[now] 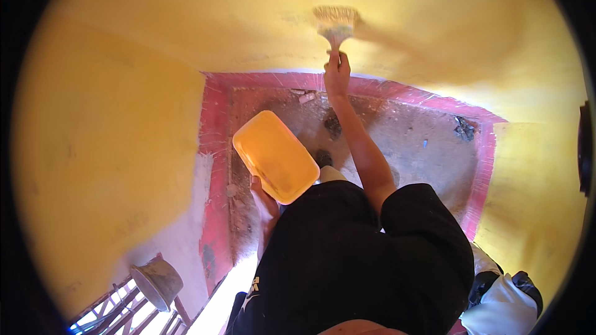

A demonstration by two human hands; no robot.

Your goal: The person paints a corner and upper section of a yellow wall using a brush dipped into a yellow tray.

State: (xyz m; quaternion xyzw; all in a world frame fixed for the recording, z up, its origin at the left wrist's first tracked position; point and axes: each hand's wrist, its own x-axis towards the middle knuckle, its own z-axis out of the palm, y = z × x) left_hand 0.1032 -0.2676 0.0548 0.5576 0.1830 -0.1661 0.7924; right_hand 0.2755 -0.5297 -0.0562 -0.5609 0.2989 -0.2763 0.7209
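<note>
My right hand (337, 77) grips the handle of a wide paintbrush (336, 25), its bristles up against the yellow wall (260, 23) in front of me. The brush is slightly blurred. In my left hand (264, 200) is a rectangular plastic container (278, 158), held by its near left edge with the thumb on the rim. Inside it shows yellow-orange, like paint, though how deep it is I cannot tell. The container is tilted and sits in front of my black clothing (363, 260). A dark shadow falls on the wall right of the brush.
A pink-red band (216, 116) runs along the wall bases. Debris (307, 97) and a crumpled dark plastic piece (464, 128) lie on the rough floor (419, 163). Lower left, a grey basin (158, 281) is by a barred gate (132, 309). White and black fabric items (505, 300) are lower right.
</note>
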